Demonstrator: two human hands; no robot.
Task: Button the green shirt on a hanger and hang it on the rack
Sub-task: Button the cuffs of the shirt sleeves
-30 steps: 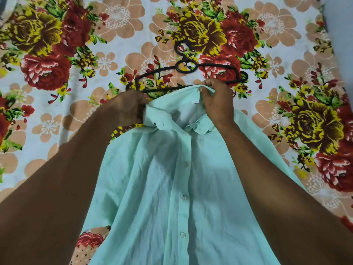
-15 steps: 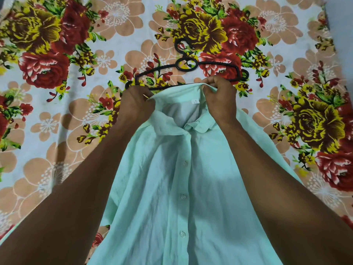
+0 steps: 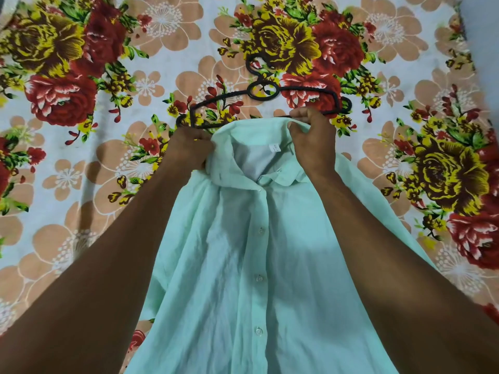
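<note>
Green shirt point(image 3: 259, 265) lies face up on the flowered bedsheet point(image 3: 81, 171), placket closed at the visible buttons point(image 3: 258, 278), collar end toward the black hanger point(image 3: 263, 103). Hanger is flat on the sheet just beyond the collar point(image 3: 243, 139), not inside the shirt yet. No rack in view.

Left hand point(image 3: 189, 149) has fingers curled round the left side of the collar. Right hand point(image 3: 312, 139) pinches the right collar edge; its fingertips sit right at the hanger's lower bar, can't tell if they also hold it.

Risks from here, my read:
- Front looks buttoned nearly to the neck, so the neck opening is narrow. Forcing a wide hanger through it could strain the top button or jam one hanger arm inside.
- Hanger is loose on soft bedding. Pushing the collar at it with both hands on cloth will likely just shove it away; one hand probably needs to hold the hanger.
- Thin, wrinkled fabric: a hanger end can snag in a fold or go into a sleeve.
- Uneven grip on the two collar sides leaves the shirt crooked on the hanger, and it may slide off when lifted.
- Hook points away from the person, so the lift needs a regrip.
</note>
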